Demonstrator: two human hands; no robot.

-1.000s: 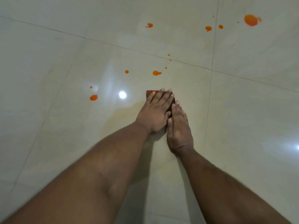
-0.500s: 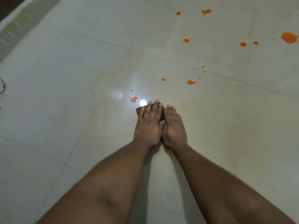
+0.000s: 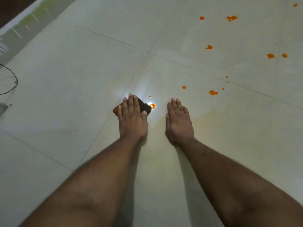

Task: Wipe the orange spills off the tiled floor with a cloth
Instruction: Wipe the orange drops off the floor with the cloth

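My left hand [image 3: 132, 118] lies flat with straight fingers on a dark reddish cloth [image 3: 145, 107], pressing it onto the pale tiled floor [image 3: 82, 71]. The cloth's right edge touches an orange spill [image 3: 152, 106] beside a bright light reflection. My right hand [image 3: 178, 122] rests flat on the bare tile to the right, apart from the cloth, holding nothing. More orange spots lie further out: a drop [image 3: 184, 87], a blot [image 3: 213, 92], and several others [image 3: 231, 18] toward the top right.
A thin black cable [image 3: 13, 79] loops on the floor at the left edge. A wall base or skirting [image 3: 24, 18] runs across the top left corner. A faint yellowish smear [image 3: 229, 115] marks the tile to the right of my right hand.
My hands have parted: the left slid the cloth leftward to the spill by the reflection, and the right came off the cloth onto the bare tile. The view shifted left.
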